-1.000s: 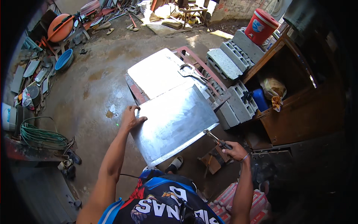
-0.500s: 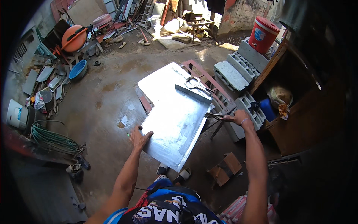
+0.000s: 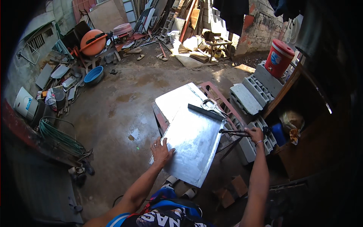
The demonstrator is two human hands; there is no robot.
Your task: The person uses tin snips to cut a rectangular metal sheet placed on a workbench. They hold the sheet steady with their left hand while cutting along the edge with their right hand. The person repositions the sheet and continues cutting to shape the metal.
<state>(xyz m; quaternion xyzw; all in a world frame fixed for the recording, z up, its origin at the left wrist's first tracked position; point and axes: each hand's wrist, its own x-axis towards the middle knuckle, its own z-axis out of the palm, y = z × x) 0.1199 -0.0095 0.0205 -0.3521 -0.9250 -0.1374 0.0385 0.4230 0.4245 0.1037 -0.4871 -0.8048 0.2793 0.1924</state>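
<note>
A shiny metal sheet with folded-up edges lies slanted on a stand in front of me. My left hand rests at its left edge, fingers spread and thumb reaching over the metal. On the other side my right hand is closed round the handles of dark pliers. The jaws of these pliers meet the sheet's right edge. Silver locking clamp pliers sit at the far right corner, by the dark raised lip. A flat bright sheet lies beyond, partly covered by the folded one.
Under the sheets stands a reddish metal frame. Concrete blocks and a red cooler are to the right. A blue basin, a green hose and scrap stand left. A cardboard box lies near my feet.
The whole view has shifted, so the scene sits lower and further right. The pliers' handles have swung slightly, and my left hand stays at the sheet's left edge.
</note>
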